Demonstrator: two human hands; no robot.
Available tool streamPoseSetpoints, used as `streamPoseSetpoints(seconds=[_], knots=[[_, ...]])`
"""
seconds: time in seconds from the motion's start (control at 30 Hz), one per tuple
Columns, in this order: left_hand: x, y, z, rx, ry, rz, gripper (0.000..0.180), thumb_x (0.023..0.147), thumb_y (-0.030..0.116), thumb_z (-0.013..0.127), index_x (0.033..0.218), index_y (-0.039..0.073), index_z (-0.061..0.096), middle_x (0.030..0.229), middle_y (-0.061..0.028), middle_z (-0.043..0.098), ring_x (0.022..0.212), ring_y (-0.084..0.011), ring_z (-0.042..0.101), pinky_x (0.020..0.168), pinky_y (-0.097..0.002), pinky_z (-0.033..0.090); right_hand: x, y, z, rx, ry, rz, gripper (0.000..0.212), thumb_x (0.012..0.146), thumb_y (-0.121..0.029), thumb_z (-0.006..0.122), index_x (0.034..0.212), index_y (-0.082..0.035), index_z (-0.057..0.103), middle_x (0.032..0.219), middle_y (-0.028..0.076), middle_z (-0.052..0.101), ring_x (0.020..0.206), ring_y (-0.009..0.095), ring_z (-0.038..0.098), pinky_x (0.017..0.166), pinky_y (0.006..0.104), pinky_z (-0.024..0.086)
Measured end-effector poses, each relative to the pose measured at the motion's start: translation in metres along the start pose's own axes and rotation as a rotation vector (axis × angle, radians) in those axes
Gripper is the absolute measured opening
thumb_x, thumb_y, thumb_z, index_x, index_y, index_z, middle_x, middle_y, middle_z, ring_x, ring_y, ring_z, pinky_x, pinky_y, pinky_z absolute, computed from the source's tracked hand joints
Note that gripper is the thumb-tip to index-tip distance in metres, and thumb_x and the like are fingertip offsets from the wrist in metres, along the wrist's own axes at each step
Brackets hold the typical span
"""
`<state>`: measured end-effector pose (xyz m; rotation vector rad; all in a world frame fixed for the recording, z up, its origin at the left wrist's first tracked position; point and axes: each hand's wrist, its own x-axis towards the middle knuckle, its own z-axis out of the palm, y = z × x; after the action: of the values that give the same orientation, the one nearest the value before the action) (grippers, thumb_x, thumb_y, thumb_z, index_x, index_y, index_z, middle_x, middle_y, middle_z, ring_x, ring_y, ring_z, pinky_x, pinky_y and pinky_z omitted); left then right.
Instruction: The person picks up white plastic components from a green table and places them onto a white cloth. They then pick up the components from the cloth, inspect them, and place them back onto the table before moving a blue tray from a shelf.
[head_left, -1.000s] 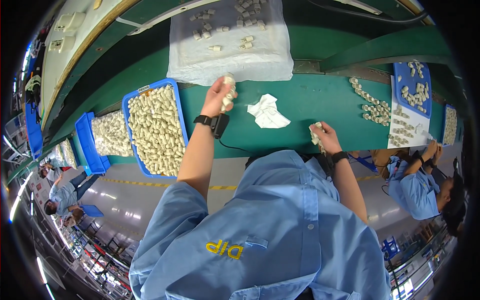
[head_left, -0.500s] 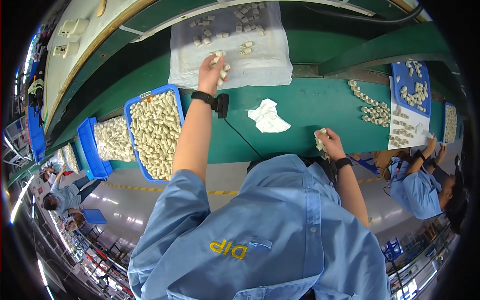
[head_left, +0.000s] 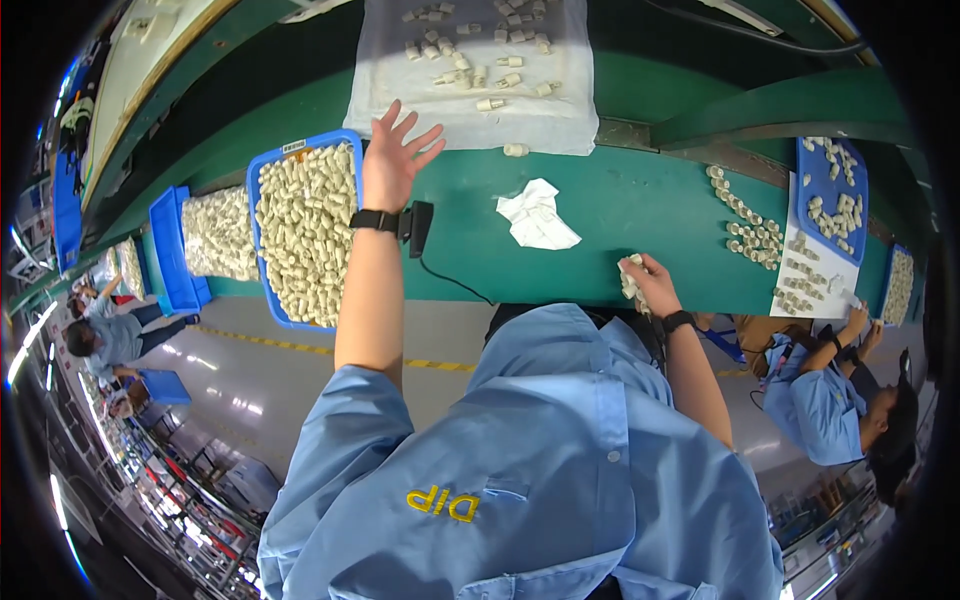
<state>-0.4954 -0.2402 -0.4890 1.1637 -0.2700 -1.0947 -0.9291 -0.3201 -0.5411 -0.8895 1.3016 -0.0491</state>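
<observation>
My left hand [head_left: 393,165] is empty, with its fingers spread, just in front of a white plastic sheet [head_left: 470,130] at the back. On that sheet lie several small cream cylindrical plastic parts [head_left: 509,80], scattered on their sides. One more cream part [head_left: 516,150] rests at the sheet's near edge. My right hand [head_left: 655,287] is closed round a few of the same parts [head_left: 632,270] at the front edge of the green bench. Between the hands a crumpled white cloth [head_left: 539,216] lies on the bench.
A blue bin [head_left: 359,160] heaped with cream parts stands left, beside a bagged batch [head_left: 220,240] and another blue bin [head_left: 176,270]. Standing parts [head_left: 755,240] form rows at right, near a blue tray [head_left: 845,222]. A co-worker [head_left: 825,390] works at far right.
My left hand has let go of the cream parts it held, opened and drawn left off the sheet. More parts now lie on and by the sheet. My right hand keeps its hold.
</observation>
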Motion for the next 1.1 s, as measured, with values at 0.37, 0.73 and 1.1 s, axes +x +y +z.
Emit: streamPoseSetpoints(seconds=[0.37, 0.73, 1.1], knots=[[-0.05, -0.097, 0.006, 1.298, 0.089, 0.252, 0.042, 0.08, 0.02, 0.069, 0.12, 0.018, 0.058, 0.115, -0.0185, 0.054, 0.086, -0.035, 0.063, 0.077, -0.0399, 0.053, 0.035, -0.09, 0.066, -0.084, -0.216, -0.061, 0.023, 0.084, -0.03, 0.071, 0.092, -0.01, 0.063, 0.069, -0.003, 0.058, 0.048, 0.006, 0.048, 0.039, 0.0232, 0.033], [0.022, -0.078, 0.037, 1.278, 0.163, 0.279, 0.032, 0.082, 0.02, 0.066, 0.113, 0.016, 0.055, 0.106, -0.016, 0.056, 0.087, -0.0377, 0.062, 0.076, -0.0464, 0.052, -0.001, -0.039, 0.033, -0.144, -0.073, -0.046, 0.024, 0.085, -0.03, 0.071, 0.089, -0.009, 0.063, 0.074, -0.003, 0.06, 0.058, 0.005, 0.052, 0.049, 0.0223, 0.039], [0.098, -0.073, 0.047, 1.607, 0.006, 0.269, 0.036, 0.081, 0.019, 0.062, 0.116, 0.017, 0.056, 0.103, -0.0165, 0.059, 0.085, -0.0375, 0.064, 0.071, -0.0484, 0.053, -0.008, -0.011, 0.017, 0.016, 0.068, -0.062, 0.021, 0.085, -0.028, 0.071, 0.083, -0.009, 0.061, 0.067, -0.004, 0.056, 0.053, 0.004, 0.05, 0.044, 0.0222, 0.035]])
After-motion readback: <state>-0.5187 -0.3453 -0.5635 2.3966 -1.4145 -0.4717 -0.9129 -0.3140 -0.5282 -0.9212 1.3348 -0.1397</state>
